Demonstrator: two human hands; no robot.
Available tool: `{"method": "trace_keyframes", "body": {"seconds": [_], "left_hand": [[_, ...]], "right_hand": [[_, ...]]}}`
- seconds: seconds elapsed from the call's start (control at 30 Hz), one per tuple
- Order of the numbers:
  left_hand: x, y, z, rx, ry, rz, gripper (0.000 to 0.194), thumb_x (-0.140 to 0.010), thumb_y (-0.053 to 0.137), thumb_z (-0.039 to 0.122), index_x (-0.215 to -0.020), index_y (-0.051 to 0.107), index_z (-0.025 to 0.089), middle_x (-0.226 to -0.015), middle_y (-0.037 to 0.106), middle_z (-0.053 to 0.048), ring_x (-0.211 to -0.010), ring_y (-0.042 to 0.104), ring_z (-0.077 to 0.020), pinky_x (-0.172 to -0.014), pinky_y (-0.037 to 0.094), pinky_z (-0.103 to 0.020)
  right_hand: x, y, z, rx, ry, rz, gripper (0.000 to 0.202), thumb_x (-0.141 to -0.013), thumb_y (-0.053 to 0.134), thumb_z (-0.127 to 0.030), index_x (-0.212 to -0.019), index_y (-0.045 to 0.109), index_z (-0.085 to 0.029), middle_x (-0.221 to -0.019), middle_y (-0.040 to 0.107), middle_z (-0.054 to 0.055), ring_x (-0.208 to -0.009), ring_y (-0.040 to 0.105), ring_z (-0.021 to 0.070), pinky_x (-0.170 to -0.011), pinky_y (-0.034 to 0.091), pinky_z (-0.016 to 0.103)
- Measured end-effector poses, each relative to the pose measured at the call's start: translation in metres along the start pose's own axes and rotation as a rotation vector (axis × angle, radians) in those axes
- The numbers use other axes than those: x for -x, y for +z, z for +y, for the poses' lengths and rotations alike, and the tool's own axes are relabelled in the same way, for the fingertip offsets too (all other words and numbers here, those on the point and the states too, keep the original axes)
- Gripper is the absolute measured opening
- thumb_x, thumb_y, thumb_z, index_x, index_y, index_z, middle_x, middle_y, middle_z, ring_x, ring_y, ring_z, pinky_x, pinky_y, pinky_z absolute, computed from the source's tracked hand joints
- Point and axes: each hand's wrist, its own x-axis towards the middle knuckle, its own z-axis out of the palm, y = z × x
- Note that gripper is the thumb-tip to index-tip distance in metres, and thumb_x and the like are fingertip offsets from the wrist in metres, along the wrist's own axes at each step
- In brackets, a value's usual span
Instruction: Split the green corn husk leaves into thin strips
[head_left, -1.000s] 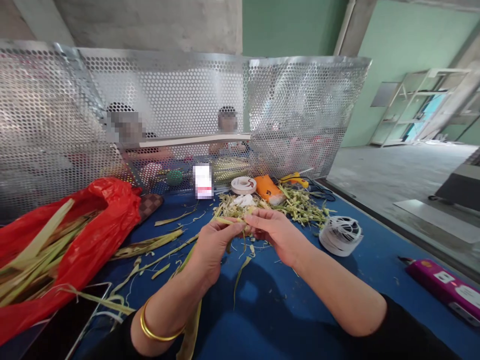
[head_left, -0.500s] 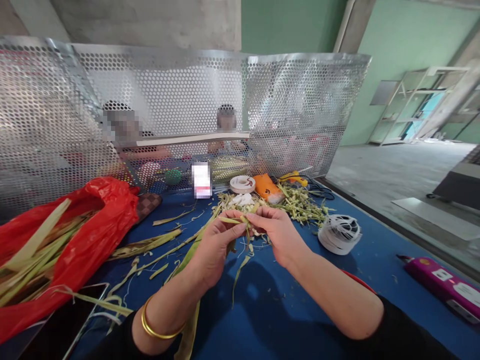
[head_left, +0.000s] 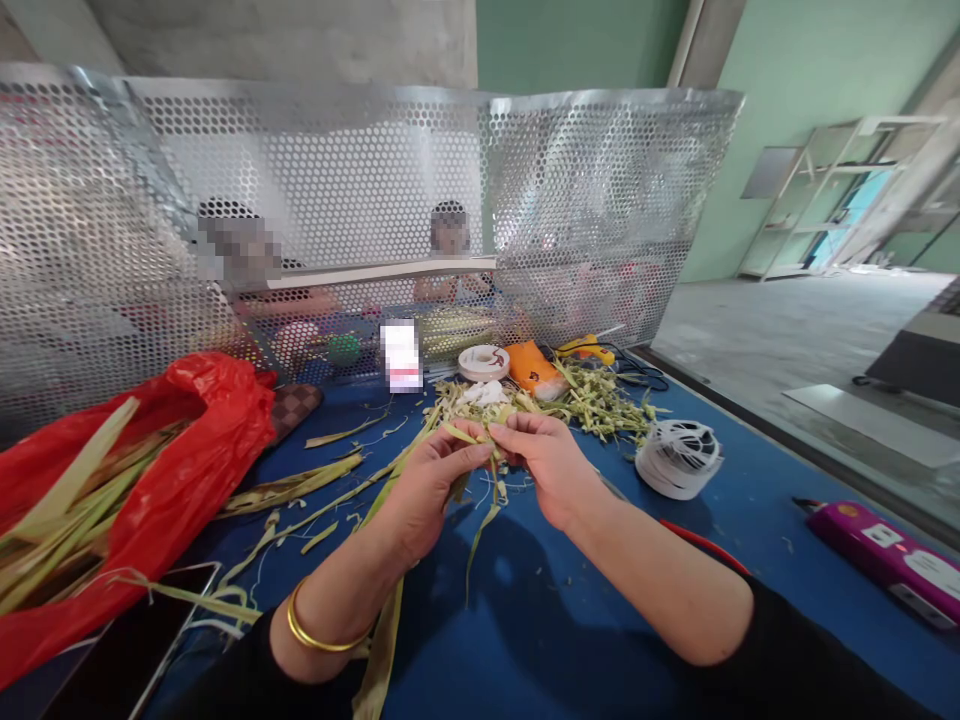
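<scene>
My left hand and my right hand meet above the blue table, fingertips pinched close together on a pale green leaf strip. A thin tail of leaf hangs beneath the fingers. My fingertips partly hide the folded or knotted spot between them. Behind the hands lie a crumpled white clump and a heap of small green leaf pieces. A long, broad leaf runs under my left forearm.
At left sits a red plastic bag of long dry leaves, beside a dark tablet-like device. Further back are a tape roll and an orange packet. Right are a white fan-like object and purple device. A perforated screen separates two people.
The view has shifted slightly. Both hands stay pinched together on the leaf strip, with only small finger movements; its free end now slants more downward toward the right.
</scene>
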Motion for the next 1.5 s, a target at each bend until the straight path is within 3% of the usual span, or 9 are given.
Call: {"method": "trace_keyframes", "body": {"seconds": [0.33,0.8,0.93,1.07,1.2,1.33,1.5], "left_hand": [[-0.002,-0.001,-0.004,-0.031,-0.007,0.11,0.017,-0.068,0.076,0.026,-0.075,0.063,0.017,-0.072,0.065,0.0,-0.067,0.06,-0.0112,-0.067,0.044,-0.022],[-0.004,-0.001,0.003,-0.017,-0.168,0.041,0.018,-0.063,0.076,0.028,-0.072,0.073,0.013,-0.074,0.07,-0.005,-0.071,0.06,-0.0138,-0.071,0.046,-0.023],[-0.004,0.0,0.004,-0.061,-0.134,0.096,0.017,-0.062,0.076,0.029,-0.069,0.073,0.013,-0.067,0.069,-0.005,-0.069,0.06,-0.0142,-0.068,0.046,-0.023],[-0.003,-0.002,0.002,-0.103,-0.116,0.145,0.019,-0.062,0.076,0.031,-0.066,0.072,0.014,-0.066,0.07,-0.005,-0.065,0.061,-0.0144,-0.065,0.045,-0.024],[-0.003,-0.002,-0.001,-0.148,-0.113,0.163,0.018,-0.062,0.076,0.032,-0.065,0.073,0.015,-0.07,0.072,-0.005,-0.065,0.062,-0.0145,-0.065,0.045,-0.025],[-0.002,-0.001,-0.001,-0.248,-0.067,0.223,0.016,-0.06,0.077,0.032,-0.06,0.072,0.016,-0.066,0.071,-0.005,-0.065,0.061,-0.0159,-0.061,0.043,-0.025],[-0.003,-0.001,0.001,-0.225,-0.057,0.136,0.018,-0.063,0.076,0.034,-0.065,0.073,0.016,-0.074,0.072,-0.006,-0.073,0.062,-0.0168,-0.068,0.044,-0.024]], "right_hand": [[0.001,0.002,0.006,0.102,-0.094,0.025,0.029,-0.065,0.067,-0.031,-0.051,0.044,-0.019,-0.048,0.041,-0.008,-0.05,0.036,0.0076,-0.051,0.03,0.024],[0.002,0.0,0.012,0.266,-0.342,0.029,0.022,-0.073,0.063,-0.024,-0.058,0.048,-0.019,-0.053,0.047,-0.007,-0.05,0.047,0.009,-0.052,0.039,0.023],[0.0,0.0,0.01,0.213,-0.282,0.014,0.023,-0.073,0.064,-0.027,-0.057,0.049,-0.019,-0.053,0.048,-0.006,-0.052,0.049,0.01,-0.055,0.041,0.025],[-0.004,-0.009,-0.005,0.289,-0.124,-0.136,0.025,-0.076,0.062,-0.038,-0.062,0.059,-0.018,-0.06,0.058,-0.002,-0.059,0.053,0.0121,-0.06,0.041,0.026],[-0.007,-0.018,-0.016,0.389,-0.09,-0.227,0.029,-0.075,0.064,-0.044,-0.065,0.063,-0.017,-0.063,0.061,-0.001,-0.061,0.051,0.0113,-0.059,0.038,0.026],[-0.007,-0.016,-0.011,0.443,-0.115,-0.155,0.023,-0.069,0.07,-0.034,-0.059,0.058,-0.017,-0.055,0.057,-0.003,-0.055,0.046,0.0104,-0.056,0.035,0.026],[-0.01,-0.014,-0.003,0.468,-0.182,-0.083,0.018,-0.07,0.065,-0.028,-0.058,0.057,-0.017,-0.053,0.056,-0.003,-0.053,0.047,0.0113,-0.052,0.035,0.025]]}}
